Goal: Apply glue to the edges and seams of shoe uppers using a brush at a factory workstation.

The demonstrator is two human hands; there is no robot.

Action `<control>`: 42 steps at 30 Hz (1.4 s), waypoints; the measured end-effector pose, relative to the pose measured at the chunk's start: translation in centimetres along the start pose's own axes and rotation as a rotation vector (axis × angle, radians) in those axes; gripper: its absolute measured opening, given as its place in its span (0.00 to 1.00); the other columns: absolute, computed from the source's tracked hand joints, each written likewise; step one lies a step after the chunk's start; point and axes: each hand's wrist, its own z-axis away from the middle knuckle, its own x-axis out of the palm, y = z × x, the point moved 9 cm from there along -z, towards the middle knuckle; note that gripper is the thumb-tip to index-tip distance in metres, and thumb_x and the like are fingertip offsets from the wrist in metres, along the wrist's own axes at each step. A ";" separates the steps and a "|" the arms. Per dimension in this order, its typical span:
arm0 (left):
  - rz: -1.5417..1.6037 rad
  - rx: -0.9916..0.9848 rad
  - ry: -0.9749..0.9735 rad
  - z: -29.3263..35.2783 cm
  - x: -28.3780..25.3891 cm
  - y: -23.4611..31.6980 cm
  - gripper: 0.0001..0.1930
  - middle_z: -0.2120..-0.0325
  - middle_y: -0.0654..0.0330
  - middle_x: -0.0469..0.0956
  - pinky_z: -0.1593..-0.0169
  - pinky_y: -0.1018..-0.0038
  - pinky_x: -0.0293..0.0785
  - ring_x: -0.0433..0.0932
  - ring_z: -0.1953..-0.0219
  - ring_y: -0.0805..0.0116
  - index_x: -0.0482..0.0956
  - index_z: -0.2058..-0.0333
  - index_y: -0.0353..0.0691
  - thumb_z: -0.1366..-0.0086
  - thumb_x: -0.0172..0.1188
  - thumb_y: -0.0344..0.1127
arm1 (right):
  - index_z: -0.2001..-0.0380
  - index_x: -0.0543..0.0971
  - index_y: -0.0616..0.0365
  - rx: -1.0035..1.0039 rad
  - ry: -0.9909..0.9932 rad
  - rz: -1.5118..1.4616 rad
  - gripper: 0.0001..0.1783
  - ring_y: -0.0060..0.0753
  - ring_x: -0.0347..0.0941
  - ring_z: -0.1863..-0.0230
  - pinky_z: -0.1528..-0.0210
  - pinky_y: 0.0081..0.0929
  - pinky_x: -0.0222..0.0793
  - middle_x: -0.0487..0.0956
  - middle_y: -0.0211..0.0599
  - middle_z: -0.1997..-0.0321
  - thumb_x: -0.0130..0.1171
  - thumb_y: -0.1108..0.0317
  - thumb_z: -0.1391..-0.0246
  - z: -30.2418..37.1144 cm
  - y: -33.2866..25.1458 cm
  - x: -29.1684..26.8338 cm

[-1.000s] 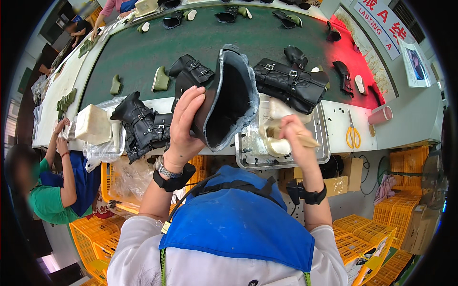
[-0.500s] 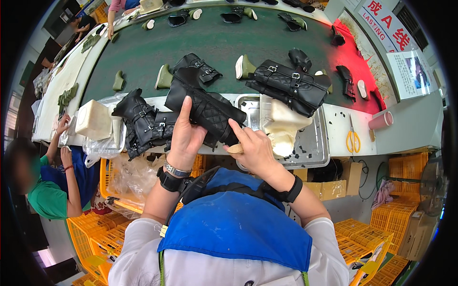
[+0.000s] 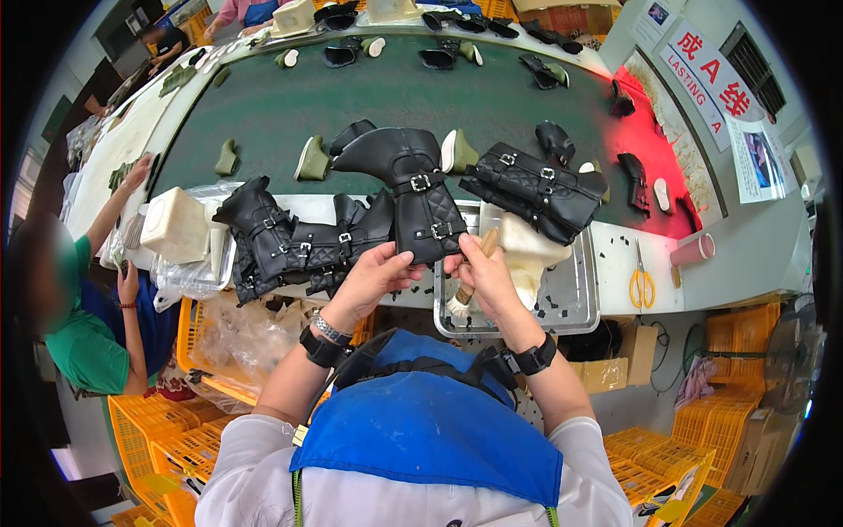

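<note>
A black boot upper with a quilted shaft and two buckled straps is held before me, its toe pointing left and its shaft opening toward me. My left hand pinches the left side of that opening. With my right hand I grip a wooden-handled brush, its pale bristles angled down toward me; the thumb and fingers also meet the boot's right edge. Left of the boot lie several more black uppers. A stack of black quilted uppers rests to the right, partly over a metal tray.
A whitish container sits in the tray, among black scraps. Yellow-handled scissors and a pink cup are at right. Green-and-white boot forms stand on the green belt. At left, a co-worker in green reaches toward the bench.
The boot upper has turned so its buckled side shows and its opening faces me. My left hand has shifted down to that edge. The brush now points bristles-down. The left co-worker's arm has reached forward.
</note>
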 end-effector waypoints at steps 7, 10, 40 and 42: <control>0.033 0.209 0.063 0.2 -2.9 4.4 0.08 0.72 0.63 0.78 0.67 0.86 0.72 0.75 0.72 0.82 0.74 0.63 0.37 0.37 0.54 0.35 | 0.60 0.75 0.59 0.080 -0.011 0.147 0.17 0.13 0.64 0.80 0.75 0.14 0.61 0.75 0.32 0.79 0.46 0.56 0.40 -1.3 1.1 1.0; -0.031 0.209 0.145 -0.2 -6.8 6.7 0.06 0.73 0.65 0.77 0.67 0.87 0.71 0.73 0.74 0.83 0.73 0.64 0.39 0.36 0.52 0.35 | 0.56 0.74 0.60 -0.065 0.031 0.321 0.18 0.14 0.67 0.77 0.74 0.14 0.61 0.75 0.30 0.79 0.46 0.57 0.40 -0.6 -0.6 0.5; -1.516 0.379 -0.252 -2.6 -8.7 6.2 0.57 0.46 0.43 0.62 0.42 0.61 0.59 0.62 0.44 0.47 0.47 0.38 0.46 0.65 0.73 0.45 | 0.58 0.75 0.65 -0.138 0.073 0.479 0.15 0.16 0.65 0.78 0.73 0.15 0.59 0.71 0.26 0.82 0.47 0.65 0.41 2.3 -0.6 -1.1; -1.778 0.382 -0.167 -2.7 -6.9 3.6 0.59 0.47 0.45 0.61 0.42 0.56 0.56 0.62 0.46 0.47 0.45 0.37 0.48 0.67 0.73 0.48 | 0.59 0.75 0.65 -0.158 0.092 0.488 0.15 0.16 0.64 0.78 0.73 0.16 0.59 0.71 0.26 0.82 0.48 0.65 0.42 2.9 -1.0 -1.5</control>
